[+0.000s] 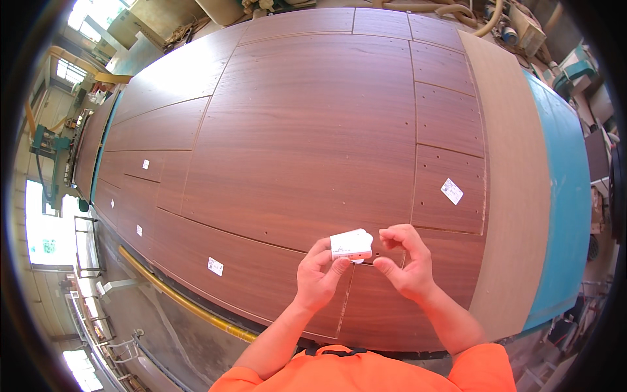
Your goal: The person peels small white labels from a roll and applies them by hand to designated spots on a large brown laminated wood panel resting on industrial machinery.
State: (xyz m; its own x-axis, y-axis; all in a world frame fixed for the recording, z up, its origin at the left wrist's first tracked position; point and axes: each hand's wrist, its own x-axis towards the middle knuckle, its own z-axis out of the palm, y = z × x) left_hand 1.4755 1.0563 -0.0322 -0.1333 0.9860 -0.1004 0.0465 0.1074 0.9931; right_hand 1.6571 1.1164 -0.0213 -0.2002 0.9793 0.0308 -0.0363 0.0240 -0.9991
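My left hand (pixel 316 281) grips a small bundle of white printed labels (pixel 351 243) between thumb and fingers, above the near part of a brown wood-grain panel (pixel 307 144). Just right of the bundle, my right hand (pixel 410 264) has its thumb and curled fingers apart, with nothing visible between them. Cut lines divide the panel into pieces, and small drilled holes dot several of them. One white label (pixel 451 191) sticks to a piece beyond my right hand. Another label (pixel 215 266) lies to the left of my left hand.
Smaller labels (pixel 145 164) mark pieces farther left. A bare tan strip (pixel 516 176) and a blue-green table edge (pixel 562 189) run along the right. A yellow bar (pixel 189 297) borders the near left side. Hoses (pixel 493 19) and machinery stand at the far right.
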